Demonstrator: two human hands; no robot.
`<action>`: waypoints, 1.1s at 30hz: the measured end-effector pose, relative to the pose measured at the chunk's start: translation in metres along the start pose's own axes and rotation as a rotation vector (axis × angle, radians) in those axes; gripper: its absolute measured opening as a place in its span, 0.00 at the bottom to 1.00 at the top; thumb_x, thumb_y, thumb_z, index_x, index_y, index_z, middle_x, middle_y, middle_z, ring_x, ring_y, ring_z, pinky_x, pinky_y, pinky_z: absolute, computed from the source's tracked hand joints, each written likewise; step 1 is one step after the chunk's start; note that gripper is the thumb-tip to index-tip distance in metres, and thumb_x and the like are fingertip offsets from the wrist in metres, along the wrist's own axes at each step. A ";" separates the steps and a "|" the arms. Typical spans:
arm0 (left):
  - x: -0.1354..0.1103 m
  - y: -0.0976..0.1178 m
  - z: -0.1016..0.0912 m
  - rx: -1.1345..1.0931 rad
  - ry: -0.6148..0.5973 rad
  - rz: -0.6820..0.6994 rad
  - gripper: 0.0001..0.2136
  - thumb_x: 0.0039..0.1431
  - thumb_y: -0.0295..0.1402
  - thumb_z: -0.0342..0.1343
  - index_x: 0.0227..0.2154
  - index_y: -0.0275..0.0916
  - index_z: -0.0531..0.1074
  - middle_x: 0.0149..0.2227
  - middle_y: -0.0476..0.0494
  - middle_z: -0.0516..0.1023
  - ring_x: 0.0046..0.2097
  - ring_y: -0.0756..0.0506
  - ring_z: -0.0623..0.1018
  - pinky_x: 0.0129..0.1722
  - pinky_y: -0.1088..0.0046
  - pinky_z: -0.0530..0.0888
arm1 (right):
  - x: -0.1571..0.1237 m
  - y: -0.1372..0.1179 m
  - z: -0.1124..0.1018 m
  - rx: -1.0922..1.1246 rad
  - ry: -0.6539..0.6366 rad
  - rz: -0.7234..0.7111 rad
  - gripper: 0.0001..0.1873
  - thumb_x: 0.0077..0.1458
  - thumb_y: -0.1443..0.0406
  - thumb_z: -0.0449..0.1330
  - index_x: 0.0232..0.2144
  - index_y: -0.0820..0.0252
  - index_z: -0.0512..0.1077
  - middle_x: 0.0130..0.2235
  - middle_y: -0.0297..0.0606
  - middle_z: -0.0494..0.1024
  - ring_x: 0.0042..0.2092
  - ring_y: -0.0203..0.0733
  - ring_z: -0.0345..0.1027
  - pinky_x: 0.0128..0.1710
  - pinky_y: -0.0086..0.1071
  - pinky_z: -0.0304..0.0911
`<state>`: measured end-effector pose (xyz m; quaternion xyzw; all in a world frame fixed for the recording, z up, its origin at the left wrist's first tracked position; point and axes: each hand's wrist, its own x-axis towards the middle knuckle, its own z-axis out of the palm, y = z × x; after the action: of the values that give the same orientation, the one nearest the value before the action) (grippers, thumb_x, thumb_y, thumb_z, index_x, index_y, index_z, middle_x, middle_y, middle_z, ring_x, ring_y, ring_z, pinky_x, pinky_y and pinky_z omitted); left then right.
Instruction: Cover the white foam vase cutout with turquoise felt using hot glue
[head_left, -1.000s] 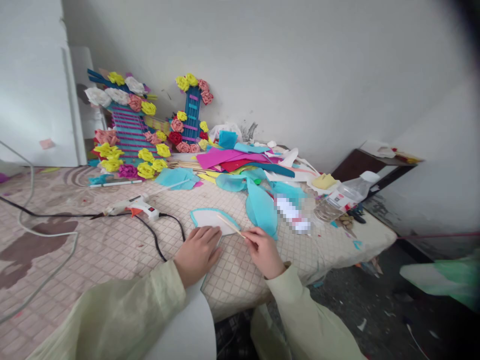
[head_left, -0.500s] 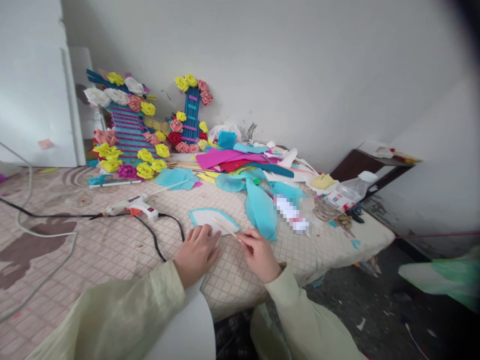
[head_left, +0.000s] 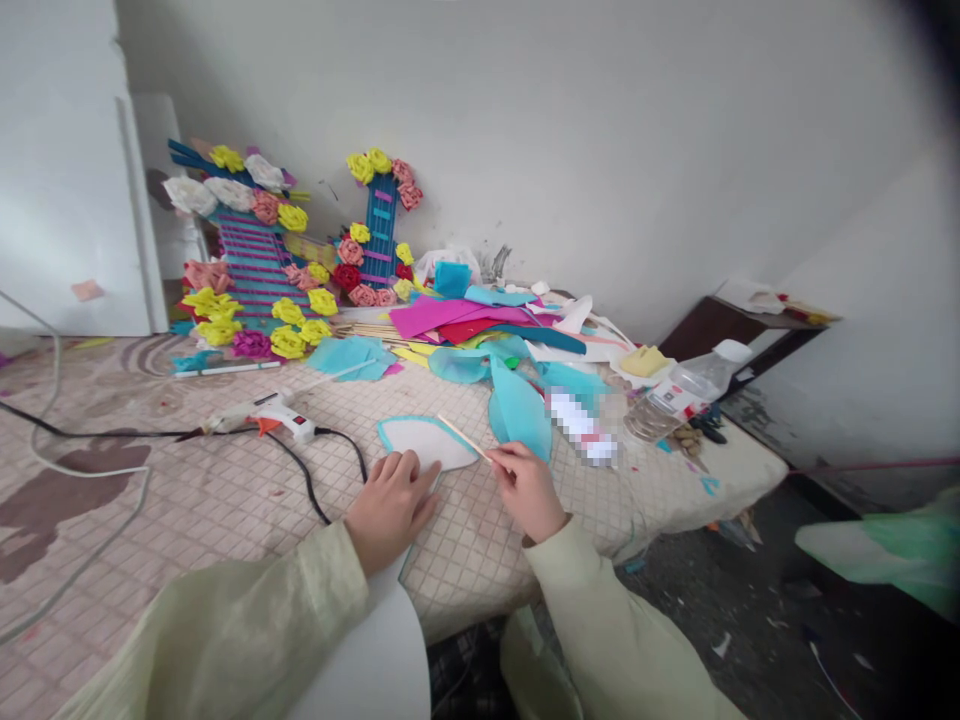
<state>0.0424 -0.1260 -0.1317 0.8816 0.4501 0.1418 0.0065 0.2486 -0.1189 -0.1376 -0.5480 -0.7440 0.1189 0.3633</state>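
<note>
Tapering white cutout point(head_left: 426, 441) with turquoise edging point(head_left: 405, 419)

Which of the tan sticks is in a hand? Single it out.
The tan stick pinched in the right hand, reaching over the blue-edged white piece; the other tan sticks lie together farther back, beside the magenta paper.

White glue gun point(head_left: 289, 415) lay at 9 o'clock on grid-patterned tablecloth point(head_left: 240, 505). Flower-decked striped panel point(head_left: 253, 250) stood at 10 o'clock, narrower flower-trimmed panel point(head_left: 381, 228) at 11. Mixed-color paper heap point(head_left: 429, 316) lay at 12. Clear bottle point(head_left: 681, 396), white cap, at 3 o'clock; dark brown cabinet point(head_left: 688, 338) behind. Pixelated white item point(head_left: 581, 425) lay at 4; blurry green-white sheeting point(head_left: 885, 548) farther out, also 4.
</note>
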 end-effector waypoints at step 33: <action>0.000 0.000 0.001 -0.024 0.011 0.006 0.16 0.57 0.35 0.42 0.47 0.41 0.62 0.35 0.43 0.64 0.39 0.44 0.64 0.39 0.61 0.64 | -0.002 0.001 0.004 0.048 0.015 0.006 0.13 0.49 0.73 0.50 0.34 0.60 0.72 0.33 0.39 0.71 0.35 0.38 0.65 0.36 0.33 0.63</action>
<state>0.0423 -0.1256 -0.1324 0.8819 0.4459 0.1522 0.0141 0.2474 -0.1197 -0.1417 -0.5422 -0.7366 0.1334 0.3815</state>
